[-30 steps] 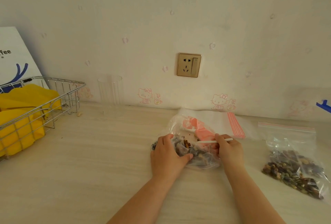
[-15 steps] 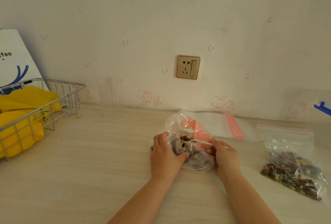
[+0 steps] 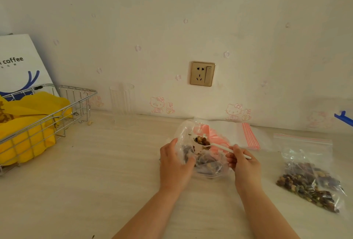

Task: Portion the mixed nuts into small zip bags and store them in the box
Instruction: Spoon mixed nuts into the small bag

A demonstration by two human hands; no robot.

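Mixed nuts (image 3: 205,165) sit inside a clear plastic bag (image 3: 186,133) at the centre of the bench (image 3: 95,172), a pale surface with a faint wood-grain pattern. The left hand (image 3: 174,164) grips the near left edge of that bag, fingers curled into the film and holding its mouth up. The right hand (image 3: 243,164) pinches the handle of a white plastic spoon (image 3: 225,148), whose bowl, loaded with nuts, is held above the bag opening. A pink item (image 3: 215,133) shows through the film behind the spoon; what it is cannot be told. Just behind, a stack of empty zip bags (image 3: 238,133) with red seal strips lies flat on the bench. To the right, well apart from the hands, a filled zip bag (image 3: 309,177) lies on its side with nuts gathered at its lower end. At the left, a wire basket (image 3: 76,103) holds yellow items (image 3: 28,135), and a white coffee bag (image 3: 19,61) with blue markings leans against the wall behind it. A clear ribbed tumbler (image 3: 122,103) stands upright near the wall, between the basket and the central bag. The wall (image 3: 172,19) carries pale wallpaper with pink cartoon cat figures and a gold-framed socket with switch (image 3: 202,73). A blue object (image 3: 343,118) is cut off at the right edge.
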